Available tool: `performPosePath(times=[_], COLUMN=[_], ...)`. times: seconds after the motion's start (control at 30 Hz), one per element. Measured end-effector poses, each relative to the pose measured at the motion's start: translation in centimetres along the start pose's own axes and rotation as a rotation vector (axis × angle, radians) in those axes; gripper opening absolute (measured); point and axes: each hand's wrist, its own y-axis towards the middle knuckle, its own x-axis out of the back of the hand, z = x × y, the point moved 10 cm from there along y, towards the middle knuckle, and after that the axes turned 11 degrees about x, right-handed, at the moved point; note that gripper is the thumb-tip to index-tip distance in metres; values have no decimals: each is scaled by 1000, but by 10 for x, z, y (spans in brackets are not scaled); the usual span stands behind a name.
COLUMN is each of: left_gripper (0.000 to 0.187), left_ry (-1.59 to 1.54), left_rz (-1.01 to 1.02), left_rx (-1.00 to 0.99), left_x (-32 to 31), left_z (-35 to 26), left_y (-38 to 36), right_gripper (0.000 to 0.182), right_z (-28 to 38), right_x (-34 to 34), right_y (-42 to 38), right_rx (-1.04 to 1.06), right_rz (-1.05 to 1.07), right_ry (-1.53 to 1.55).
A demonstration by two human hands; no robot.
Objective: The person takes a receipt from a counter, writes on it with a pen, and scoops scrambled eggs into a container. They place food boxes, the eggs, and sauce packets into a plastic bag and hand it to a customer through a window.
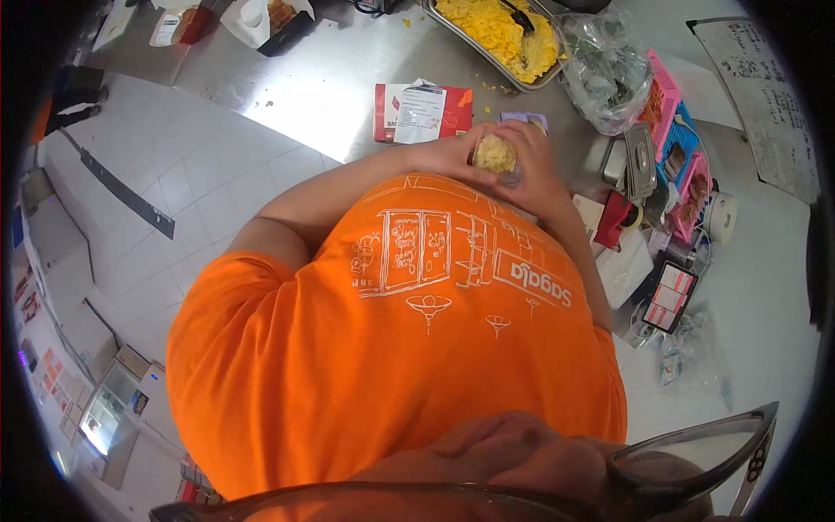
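Handling of the clear container (513,179) appears to be the step in hand: left hand (457,156) and right hand (536,165) wrap around it, yellow food (496,154) inside, near the red box (454,110). The next move likely calls for steady support.

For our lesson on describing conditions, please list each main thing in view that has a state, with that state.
Clear cup: uncovered, holding pale yellow food
Left hand: curled around the cup
Right hand: curled around the cup
Metal tray: uncovered, yellow food inside
Dark utensil: resting in that food
Red box: papers on it; shut or not, unclear
Plastic bag: green contents inside
Whiteboard: written on
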Motion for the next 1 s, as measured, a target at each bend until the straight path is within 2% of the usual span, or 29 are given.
performPosePath(times=[0.03, 0.13, 0.23, 0.33, 0.43, 0.53, 0.63, 0.73, 0.8, 0.83, 0.87, 0.9, 0.93, 0.97, 1.0], left_gripper=[79, 72, 65, 56, 47, 48, 52, 48, 46, 43, 37, 29, 23, 22, 22], left_ry=[114, -199, -66, 54, 147, 145, 149, 168, 297, 483, 547, 992, 1331, 1400, 1386], left_rz=[-59, -65, -104, -188, -616, -760, -889, -883, -973, -975, -1024, -1069, -989, -851, -904], left_rx=[-43, 66, 153, 128, 14, 115, 178, 106, 174, 202, 167, 51, 70, 168, 153], left_x=[5, 13, 13, 15, 40, 59, 65, 74, 94, 104, 115, 106, 107, 110, 119], left_z=[-3, 49, 36, 16, 26, 22, 16, 13, 17, 14, 14, -3, 22, 39, 49], left_y=[-1, 15, 2, -7, -15, -26, -35, -41, -50, -52, -56, -60, -54, -49, -46], right_gripper=[62, 61, 50, 36, 34, 33, 31, 32, 33, 33, 34, 36, 40, 46, 48], right_z=[4, 3, 1, -58, -91, -70, -75, -81, -83, -85, -98, -108, -101, -98, -80], right_x=[-11, -24, -28, -41, -75, -71, -81, -92, -99, -104, -125, -146, -148, -146, -128], right_y=[4, 5, 6, -34, -42, -27, -26, -17, 5, 15, 36, 45, 45, 43, 38], right_rx=[27, 9, 42, -326, -703, -641, -592, -548, -552, -561, -577, -602, -573, -552, -456], right_rz=[36, 31, -34, -508, -489, -649, -696, -679, -653, -646, -419, -200, -243, -295, -295], right_ry=[21, 23, 76, 80, 312, 164, 219, 212, 221, 223, 207, 184, 197, 192, 53])
